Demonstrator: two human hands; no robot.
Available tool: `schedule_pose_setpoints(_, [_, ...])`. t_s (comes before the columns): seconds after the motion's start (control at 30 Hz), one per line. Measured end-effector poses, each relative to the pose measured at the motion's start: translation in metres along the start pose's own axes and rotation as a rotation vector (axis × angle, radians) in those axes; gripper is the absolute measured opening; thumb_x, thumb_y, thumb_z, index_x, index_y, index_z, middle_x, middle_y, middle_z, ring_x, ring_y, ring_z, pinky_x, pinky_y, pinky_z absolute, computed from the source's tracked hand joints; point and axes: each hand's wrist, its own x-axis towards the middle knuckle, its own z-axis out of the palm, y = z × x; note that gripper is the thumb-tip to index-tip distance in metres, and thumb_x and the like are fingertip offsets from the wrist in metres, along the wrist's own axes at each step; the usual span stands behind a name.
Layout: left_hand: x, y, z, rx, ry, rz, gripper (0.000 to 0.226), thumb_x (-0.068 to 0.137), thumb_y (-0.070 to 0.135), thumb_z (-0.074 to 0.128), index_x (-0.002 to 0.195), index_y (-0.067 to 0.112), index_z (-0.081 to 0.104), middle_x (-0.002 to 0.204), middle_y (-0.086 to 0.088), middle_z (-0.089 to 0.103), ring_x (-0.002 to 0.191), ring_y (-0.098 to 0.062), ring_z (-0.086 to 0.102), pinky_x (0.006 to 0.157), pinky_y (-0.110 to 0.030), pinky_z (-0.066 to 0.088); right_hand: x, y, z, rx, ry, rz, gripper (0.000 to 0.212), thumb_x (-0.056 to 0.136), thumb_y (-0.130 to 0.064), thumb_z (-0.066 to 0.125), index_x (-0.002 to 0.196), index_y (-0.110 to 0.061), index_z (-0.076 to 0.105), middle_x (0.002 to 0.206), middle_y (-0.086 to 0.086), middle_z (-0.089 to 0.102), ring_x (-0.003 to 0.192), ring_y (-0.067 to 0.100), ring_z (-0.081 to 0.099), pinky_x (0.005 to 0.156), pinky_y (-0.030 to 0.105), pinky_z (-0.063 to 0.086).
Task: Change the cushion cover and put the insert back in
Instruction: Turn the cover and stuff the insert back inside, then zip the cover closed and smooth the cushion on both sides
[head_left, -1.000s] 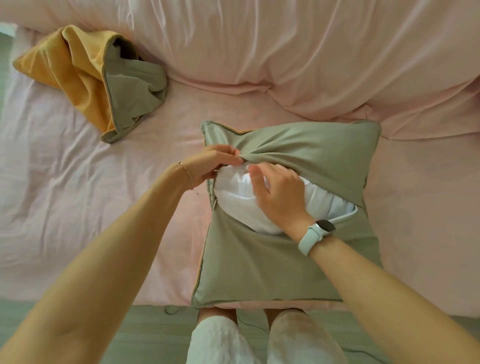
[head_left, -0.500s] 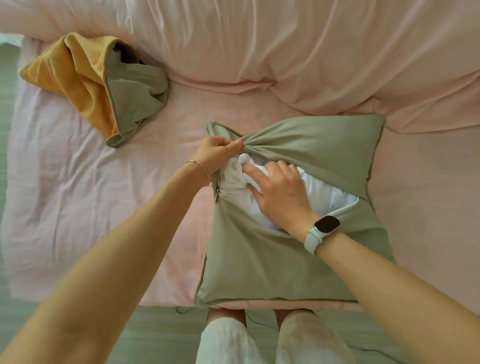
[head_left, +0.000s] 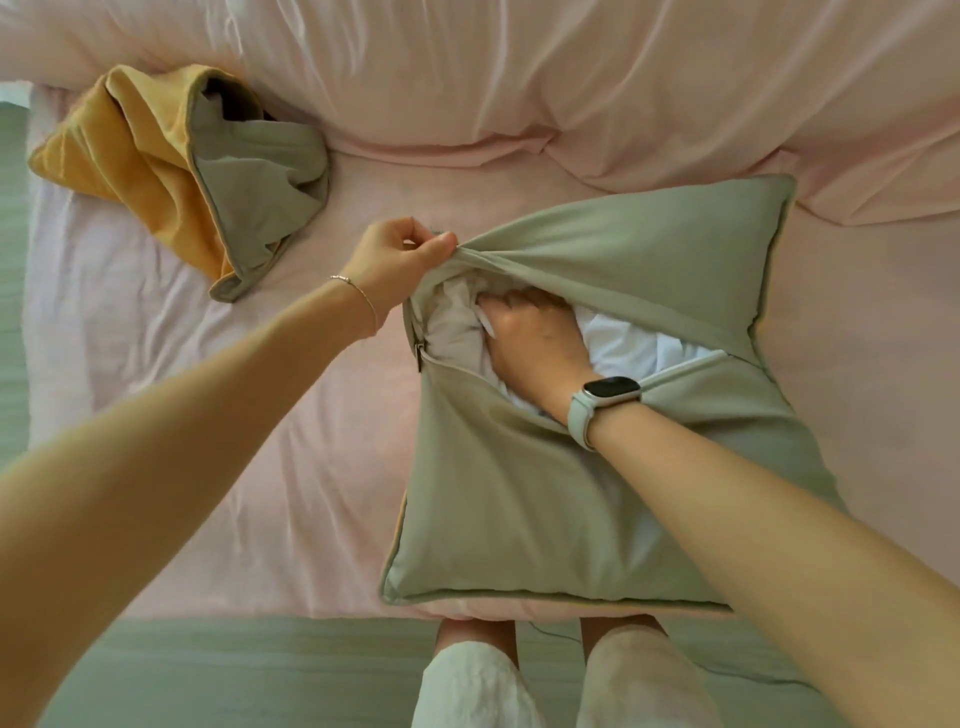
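A sage-green cushion cover (head_left: 545, 499) lies on the pink bed, its zip opening gaping across the upper half. The white insert (head_left: 639, 345) shows through that opening. My left hand (head_left: 402, 254) pinches the upper flap of the cover at its left corner and holds it up. My right hand (head_left: 535, 338) is inside the opening, on the bunched white insert near the left corner; its fingertips are hidden under the flap. A zip pull (head_left: 418, 353) hangs at the opening's left end.
A second cover (head_left: 176, 171), yellow outside and green inside, lies crumpled at the back left of the pink sheet (head_left: 260, 415). A rumpled pink duvet (head_left: 571, 78) fills the back. The bed's near edge is at my legs (head_left: 550, 675), above a green floor.
My left hand has pulled the flap's corner further left and up. My right hand has pushed deeper into the opening toward the left corner. The view has shifted left.
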Motion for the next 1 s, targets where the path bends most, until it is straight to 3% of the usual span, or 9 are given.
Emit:
schedule_pose_setpoints(0.2, [0.017, 0.015, -0.006, 0.471, -0.228, 0.115, 0.018, 0.078, 0.026, 0.073, 0.089, 0.017, 0.062, 0.074, 0.000, 0.057, 0.065, -0.008, 0.048, 0.061, -0.014, 0.041, 0.016, 0.012, 0.005, 0.031, -0.113, -0.033, 0.030, 0.083, -0.014, 0.056, 0.112, -0.011, 0.062, 0.104, 0.014, 0.066, 0.094, 0.034, 0.061, 0.081, 0.038, 0.047])
schedule_pose_setpoints(0.3, [0.021, 0.013, 0.000, 0.280, -0.112, 0.136, 0.009, 0.084, 0.022, 0.067, 0.078, 0.016, 0.063, 0.076, -0.006, 0.058, 0.073, -0.015, 0.051, 0.072, -0.030, 0.046, 0.022, 0.003, 0.011, -0.007, 0.027, -0.185, 0.022, 0.074, -0.018, 0.052, 0.087, -0.013, 0.069, 0.080, 0.008, 0.066, 0.077, 0.029, 0.063, 0.071, 0.036, 0.044])
schedule_pose_setpoints(0.4, [0.028, 0.012, -0.002, 0.238, -0.054, 0.159, 0.014, 0.087, 0.018, 0.063, 0.073, 0.018, 0.061, 0.067, 0.000, 0.054, 0.067, -0.013, 0.048, 0.069, -0.030, 0.043, 0.032, -0.004, 0.020, 0.044, 0.080, -0.226, 0.029, 0.076, -0.021, 0.042, 0.086, -0.011, 0.067, 0.093, 0.006, 0.068, 0.092, 0.025, 0.064, 0.080, 0.038, 0.031])
schedule_pose_setpoints(0.5, [0.034, 0.009, -0.010, 0.183, -0.010, 0.143, 0.017, 0.087, 0.017, 0.063, 0.071, 0.015, 0.061, 0.065, 0.000, 0.053, 0.062, -0.010, 0.048, 0.068, -0.030, 0.043, 0.046, -0.016, 0.028, -0.007, 0.007, -0.165, 0.041, 0.084, -0.022, 0.037, 0.113, -0.007, 0.061, 0.121, 0.009, 0.060, 0.118, 0.023, 0.053, 0.094, 0.035, 0.025])
schedule_pose_setpoints(0.6, [0.040, 0.005, -0.012, 0.088, 0.015, 0.106, 0.028, 0.083, 0.029, 0.065, 0.064, 0.011, 0.057, 0.066, -0.005, 0.052, 0.062, -0.015, 0.047, 0.066, -0.033, 0.040, 0.072, -0.014, 0.047, -0.099, -0.084, -0.089, 0.050, 0.099, -0.025, 0.028, 0.144, -0.006, 0.023, 0.149, 0.009, 0.029, 0.138, 0.025, 0.023, 0.111, 0.036, 0.011])
schedule_pose_setpoints(0.7, [0.048, 0.011, -0.011, 0.058, -0.019, 0.151, 0.056, 0.064, 0.054, 0.060, 0.080, 0.001, 0.062, 0.078, -0.009, 0.049, 0.072, -0.020, 0.043, 0.067, -0.035, 0.036, 0.104, -0.002, 0.061, -0.196, -0.164, 0.012, 0.050, 0.101, -0.029, 0.024, 0.147, -0.009, 0.017, 0.153, 0.009, 0.023, 0.140, 0.025, 0.018, 0.112, 0.038, 0.007])
schedule_pose_setpoints(0.8, [0.059, 0.010, -0.014, 0.102, -0.042, 0.214, 0.067, 0.065, 0.058, 0.053, 0.078, -0.008, 0.061, 0.076, -0.009, 0.047, 0.070, -0.020, 0.041, 0.065, -0.035, 0.035, 0.128, 0.002, 0.077, -0.369, 0.006, 0.143, 0.052, 0.099, -0.040, 0.036, 0.143, -0.011, 0.033, 0.148, 0.007, 0.035, 0.137, 0.017, 0.030, 0.109, 0.027, 0.013])
schedule_pose_setpoints(0.87, [0.069, 0.004, -0.021, 0.144, -0.032, 0.228, 0.065, 0.073, 0.052, 0.052, 0.075, -0.012, 0.057, 0.072, -0.008, 0.045, 0.068, -0.018, 0.038, 0.063, -0.033, 0.033, 0.138, -0.001, 0.075, -0.232, -0.175, 0.120, 0.044, 0.102, -0.021, 0.033, 0.141, -0.002, 0.031, 0.150, 0.010, 0.029, 0.139, 0.020, 0.023, 0.104, 0.008, 0.009])
schedule_pose_setpoints(1.0, [0.088, 0.009, -0.027, 0.301, -0.020, 0.238, 0.043, 0.092, 0.027, 0.054, 0.054, 0.015, 0.037, 0.052, 0.004, 0.029, 0.042, -0.002, 0.024, 0.046, -0.021, 0.022, 0.144, -0.007, 0.049, -0.133, -0.386, 0.019, 0.040, 0.102, -0.012, 0.028, 0.140, 0.001, 0.030, 0.148, 0.015, 0.030, 0.138, 0.026, 0.025, 0.105, 0.019, 0.017])
